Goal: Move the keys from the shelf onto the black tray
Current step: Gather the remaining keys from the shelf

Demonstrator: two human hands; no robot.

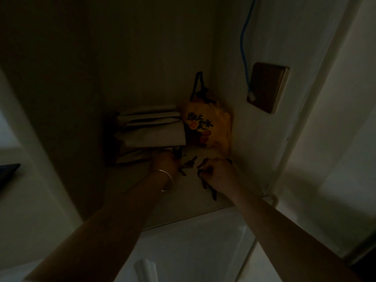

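The scene is dim. Several dark keys (188,162) lie on the pale shelf (183,202) between my two hands. My right hand (218,173) is closed around a bunch of keys (209,190) that hang below its fingers. My left hand (164,162), with a thin bangle on the wrist, rests on the shelf beside the loose keys; its fingers curl and I cannot tell whether they hold a key. A dark flat edge (8,174) at the far left may be the black tray.
A stack of folded pale paper bags (150,133) lies at the back of the shelf. An orange printed bag (209,127) hangs in the corner. A brown wall plate (267,88) with a blue cable (243,43) sits on the right wall.
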